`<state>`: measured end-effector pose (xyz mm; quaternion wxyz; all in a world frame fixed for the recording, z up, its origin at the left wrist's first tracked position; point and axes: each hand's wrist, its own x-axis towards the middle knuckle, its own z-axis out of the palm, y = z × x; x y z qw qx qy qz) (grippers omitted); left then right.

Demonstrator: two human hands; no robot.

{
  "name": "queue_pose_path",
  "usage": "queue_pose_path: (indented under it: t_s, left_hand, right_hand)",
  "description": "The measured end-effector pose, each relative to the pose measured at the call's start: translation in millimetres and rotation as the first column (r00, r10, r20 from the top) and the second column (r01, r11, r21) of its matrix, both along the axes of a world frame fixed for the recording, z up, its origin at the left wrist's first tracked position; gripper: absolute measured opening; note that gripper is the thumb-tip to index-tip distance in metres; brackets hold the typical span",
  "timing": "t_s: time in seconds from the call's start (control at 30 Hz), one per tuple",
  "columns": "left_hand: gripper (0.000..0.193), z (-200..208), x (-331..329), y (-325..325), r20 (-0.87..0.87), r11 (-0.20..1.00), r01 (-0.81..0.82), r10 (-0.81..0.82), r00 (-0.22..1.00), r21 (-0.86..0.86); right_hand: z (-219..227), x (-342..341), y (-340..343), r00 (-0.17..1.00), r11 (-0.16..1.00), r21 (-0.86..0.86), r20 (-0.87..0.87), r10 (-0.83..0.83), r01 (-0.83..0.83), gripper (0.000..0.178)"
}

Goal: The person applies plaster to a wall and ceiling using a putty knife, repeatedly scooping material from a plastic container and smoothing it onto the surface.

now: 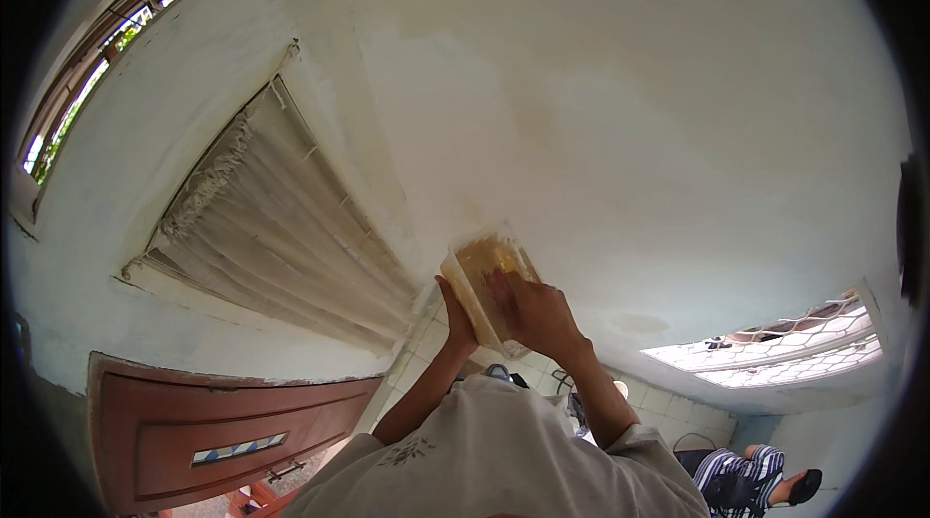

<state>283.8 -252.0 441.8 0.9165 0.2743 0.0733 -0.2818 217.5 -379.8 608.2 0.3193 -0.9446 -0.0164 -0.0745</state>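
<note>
In front of my chest I hold a clear, box-shaped plastic container [467, 300] with brownish-yellow contents that I cannot make out. My left hand [457, 314] grips its left side, the thumb pointing up along the wall. My right hand [539, 313] reaches over the right side into the container. Its fingers are blurred and partly hidden there, close to a yellowish patch, so I cannot tell whether they pinch anything.
A pale wall [620, 130] stands ahead. To the left are a curtained window [291, 198] and a reddish-brown door [232, 440]. A barred opening [775, 348] is at the right. At the lower right, a person in striped clothing [736, 479] is partly visible above the tiled floor [412, 363].
</note>
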Motion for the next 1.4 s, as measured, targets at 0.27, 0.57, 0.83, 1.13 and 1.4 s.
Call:
queue_pose_path:
  t_s: [0.27,0.57,0.83,1.13,1.4]
  left_hand:
    - [0.088,-9,-7,16,0.061,0.998,-0.052,0.054,0.997,-0.043]
    - [0.090,-4,-17,17,0.065,0.998,-0.057,0.056,0.996,0.011]
    - [0.091,18,-5,6,0.089,0.998,0.017,-0.012,0.996,-0.056]
    - [0.087,121,48,-44,0.277,0.988,-0.046,0.086,0.957,-0.148]
    - [0.085,179,58,-66,0.333,0.962,-0.039,0.132,0.934,-0.272]
  right_hand:
    - [-9,-7,14,0.997,1.000,0.024,0.079,0.006,-0.008,0.017]
    - [-13,-21,11,0.996,0.999,0.034,0.086,-0.014,0.011,0.026]
    - [31,-23,-5,0.978,0.929,0.330,0.064,-0.199,0.168,0.013]
    - [122,11,-54,0.897,0.314,0.942,0.239,-0.372,-0.121,0.032]
    - [164,13,-61,0.877,0.275,0.942,0.291,-0.382,-0.193,0.044]
